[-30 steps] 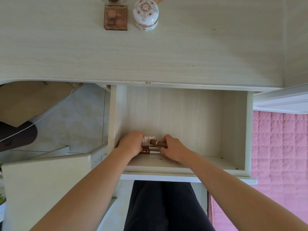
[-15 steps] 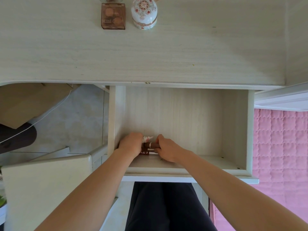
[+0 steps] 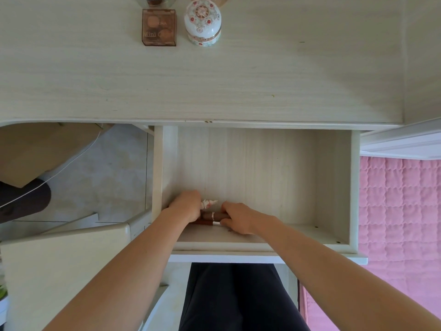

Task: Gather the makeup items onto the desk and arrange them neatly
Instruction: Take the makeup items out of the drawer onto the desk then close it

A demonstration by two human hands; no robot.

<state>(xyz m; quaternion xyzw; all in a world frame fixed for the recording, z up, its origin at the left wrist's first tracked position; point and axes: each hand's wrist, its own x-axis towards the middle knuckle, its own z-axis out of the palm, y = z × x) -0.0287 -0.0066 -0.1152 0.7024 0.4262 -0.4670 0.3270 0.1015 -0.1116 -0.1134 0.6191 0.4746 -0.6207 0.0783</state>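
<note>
1. Brown-cased, silver-banded: makeup tubes (image 3: 213, 218) bunched on the floor of the open drawer (image 3: 334, 187), lower centre of frame, close to its front wall and left of its middle.
2. Long axis left to right across the frame, packed one behind another; exact count cannot be told.
3. Flanked end to end, with left hand (image 3: 186, 207) at the left ends and right hand (image 3: 239, 218) at the right ends, both touching the bundle.
4. Left hand: fingers curled over the tube ends and over a white patterned piece (image 3: 209, 203) that pokes out past the knuckles; fingertips hidden.
5. Right hand: thumb above and fingers below, pinching the right ends.
6. Neither hand nearer; equal reach. Judged next: press inward along the axis, lift, carry toward the top of the frame.
7. Destination: desk (image 3: 262, 80), filling the upper half of the frame. At top, left of centre, brown palette (image 3: 159, 28) and floral egg-shaped jar (image 3: 202, 23), just beside each other, well apart from the hands.
8. Risk, as judged: round casings, liable to slip from the middle under uneven pressure.
</note>
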